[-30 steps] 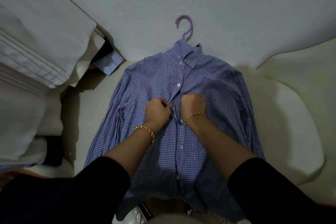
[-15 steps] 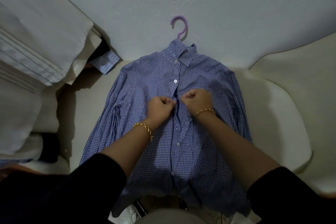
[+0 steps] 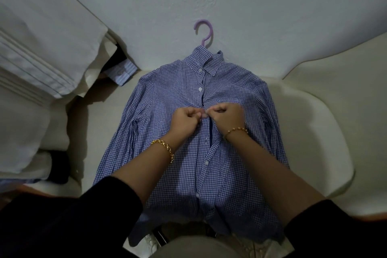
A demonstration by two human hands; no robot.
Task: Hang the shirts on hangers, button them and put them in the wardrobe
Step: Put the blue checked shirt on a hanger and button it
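Cream cushion (image 3: 314, 142); checked shirt (image 3: 167, 111) (on hanger (image 3: 206, 31)) atop.

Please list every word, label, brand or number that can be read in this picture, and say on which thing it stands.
None: no readable text shows anywhere.
The shirt shows only checks and buttons, no label.
The hanger bears no visible mark.
The items below the hem are too dark and blurred to read.

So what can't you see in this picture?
Head view, three things:
The hanger shows only its purple hook; the checked shirt covers the rest.
The button being fastened: covered by the left hand and right hand.
The striped cloth: mostly hidden under white bedding.
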